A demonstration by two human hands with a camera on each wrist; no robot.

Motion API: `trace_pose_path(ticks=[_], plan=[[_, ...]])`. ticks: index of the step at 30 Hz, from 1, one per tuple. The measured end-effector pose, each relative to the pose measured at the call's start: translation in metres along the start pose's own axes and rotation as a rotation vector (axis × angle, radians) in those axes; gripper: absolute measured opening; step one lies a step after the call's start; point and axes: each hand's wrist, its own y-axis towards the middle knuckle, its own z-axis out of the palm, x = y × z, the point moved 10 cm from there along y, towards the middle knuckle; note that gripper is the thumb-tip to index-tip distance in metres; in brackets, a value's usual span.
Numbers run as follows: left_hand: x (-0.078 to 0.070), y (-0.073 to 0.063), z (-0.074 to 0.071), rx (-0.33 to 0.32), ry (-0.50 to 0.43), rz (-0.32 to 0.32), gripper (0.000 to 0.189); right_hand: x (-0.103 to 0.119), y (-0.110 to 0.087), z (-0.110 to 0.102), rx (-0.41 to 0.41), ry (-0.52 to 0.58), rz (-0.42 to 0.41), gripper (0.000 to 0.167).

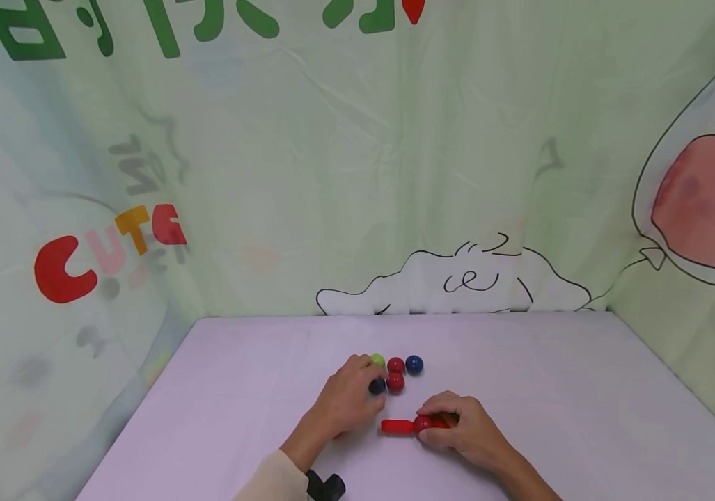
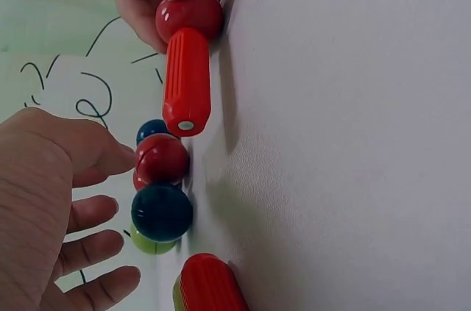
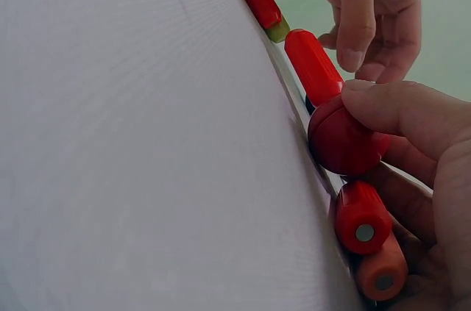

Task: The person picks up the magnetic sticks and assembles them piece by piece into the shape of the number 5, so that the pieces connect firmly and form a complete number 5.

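A nudge from the left hand [image 1: 347,393] could set the smooth dark blue ball [image 1: 376,385] rolling, since it is round; a knock might also part the glossy dark-red ball [image 1: 422,424] from the ridged, bright-red plastic-looking rod [image 1: 397,426] against its left side, nearer on the worktop [image 1: 551,390]. The left fingers are loosely spread, gripping nothing; whether they touch the blue ball, I cannot tell. The right hand [image 1: 465,431] pinches the dark-red ball, thumb against fingers.
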Motion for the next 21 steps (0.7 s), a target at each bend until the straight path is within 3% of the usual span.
trace_pose_path(ticks=[8,21], plan=[[0.009,0.005,0.008,0.004,0.008,-0.048,0.036,-0.003,0.000,0.001,-0.005,-0.005,0.015,0.025],[0.010,0.009,0.015,0.017,0.029,-0.039,0.042,-0.002,0.000,0.001,-0.006,0.003,-0.002,0.024]])
